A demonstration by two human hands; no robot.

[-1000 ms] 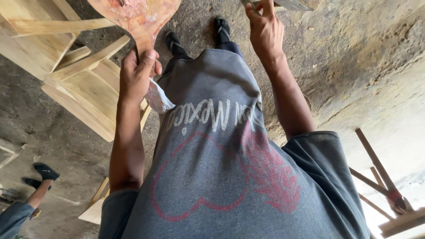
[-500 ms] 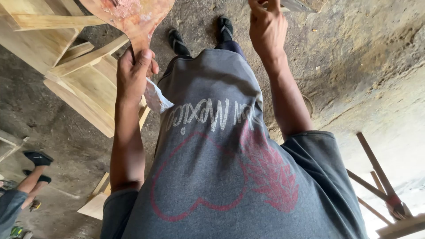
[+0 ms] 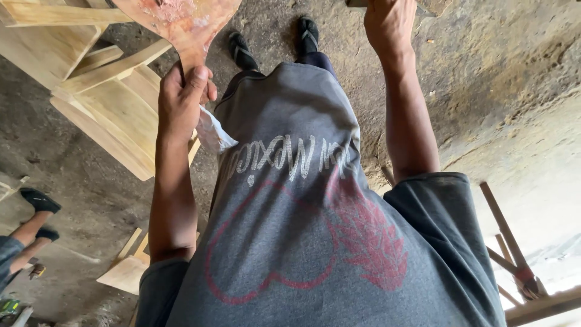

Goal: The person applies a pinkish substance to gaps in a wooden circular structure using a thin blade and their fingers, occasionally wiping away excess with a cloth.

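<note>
Left hand [image 3: 181,100] — stained wooden board [image 3: 181,24]

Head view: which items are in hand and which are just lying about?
In hand:
- reddish wooden paddle, handle gripped by left hand
- white scrap tucked under that hand
- grey object, mostly cut off by the frame, held by right hand

Lying about:
- pale wooden furniture frame
- wood offcuts on the floor
- wooden sticks
- another person's legs

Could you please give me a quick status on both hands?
Left hand grips reddish board. Right hand holds grey tool at frame edge. Nothing between them.
</note>
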